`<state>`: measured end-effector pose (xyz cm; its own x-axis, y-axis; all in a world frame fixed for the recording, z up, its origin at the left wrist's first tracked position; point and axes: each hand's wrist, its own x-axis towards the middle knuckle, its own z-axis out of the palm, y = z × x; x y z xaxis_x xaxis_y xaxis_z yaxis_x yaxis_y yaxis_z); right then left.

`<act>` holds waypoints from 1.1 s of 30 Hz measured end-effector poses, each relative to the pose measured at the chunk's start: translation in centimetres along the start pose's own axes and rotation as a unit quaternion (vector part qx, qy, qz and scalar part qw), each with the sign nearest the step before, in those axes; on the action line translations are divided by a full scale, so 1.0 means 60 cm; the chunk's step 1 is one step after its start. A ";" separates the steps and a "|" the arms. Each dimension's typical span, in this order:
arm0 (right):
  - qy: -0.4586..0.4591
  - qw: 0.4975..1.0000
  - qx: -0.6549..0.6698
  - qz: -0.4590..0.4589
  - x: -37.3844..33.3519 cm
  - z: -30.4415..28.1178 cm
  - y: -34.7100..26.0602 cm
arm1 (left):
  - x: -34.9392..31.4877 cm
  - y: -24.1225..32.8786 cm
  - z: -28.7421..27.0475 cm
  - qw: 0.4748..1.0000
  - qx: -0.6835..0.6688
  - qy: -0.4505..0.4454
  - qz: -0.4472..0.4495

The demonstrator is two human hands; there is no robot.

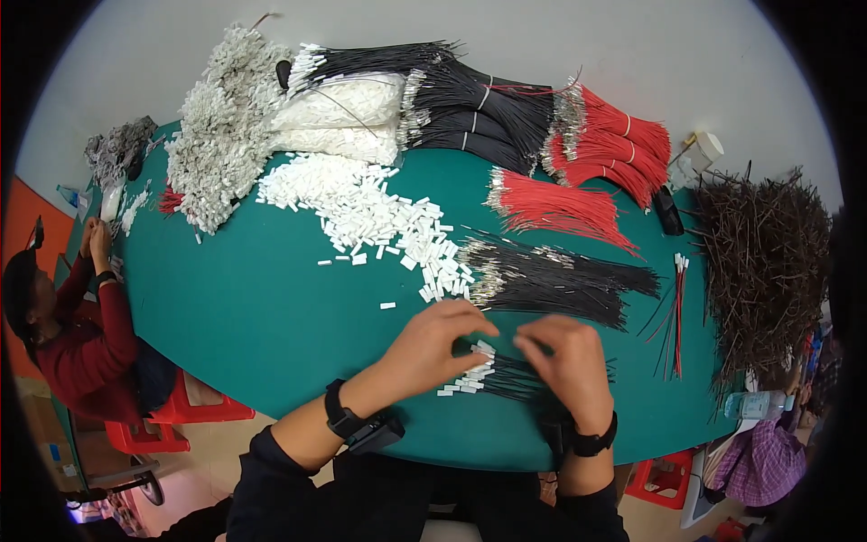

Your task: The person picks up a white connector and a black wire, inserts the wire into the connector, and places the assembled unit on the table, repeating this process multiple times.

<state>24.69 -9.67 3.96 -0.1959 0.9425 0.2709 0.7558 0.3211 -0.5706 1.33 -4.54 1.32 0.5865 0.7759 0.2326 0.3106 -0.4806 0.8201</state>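
My left hand [442, 341] hovers over the green table with thumb and fingers curved apart, and nothing shows between them. Facing it, my right hand [571, 361] has its fingers curled together; whatever they may pinch is too small to make out. Below and between the hands lies a small bunch of black wires [513, 378] with white plastic connector housings [470, 383] on their left ends. Just beyond my fingers rests a larger bundle of black wires [560, 287] with metal terminals at its left end. A heap of loose white housings [361, 203] spreads left of that bundle.
Red wire bundles [560, 210] and stacked black ones [488, 113] fill the far side. Bags of white parts [339, 113] stand by a pale pile [226, 117]. A few red and black wires [677, 316] lie right, near a brown heap [763, 271]. Another person [81, 307] sits left.
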 end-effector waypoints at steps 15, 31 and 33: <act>0.116 0.991 -0.062 0.009 0.028 0.032 0.058 | -0.007 -0.010 -0.107 0.972 0.127 0.068 -0.186; 0.096 0.988 0.119 -0.002 0.009 0.010 -0.029 | -0.006 -0.001 -0.024 0.927 -0.322 0.083 -0.171; 0.086 0.990 0.114 0.002 0.008 0.011 -0.026 | -0.006 0.001 -0.023 0.928 -0.321 0.078 -0.172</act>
<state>22.99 -9.67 4.47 -0.0683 0.9201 0.3856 0.5919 0.3485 -0.7268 0.12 -4.26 2.01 0.4037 0.9123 -0.0686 -0.0792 0.1095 0.9908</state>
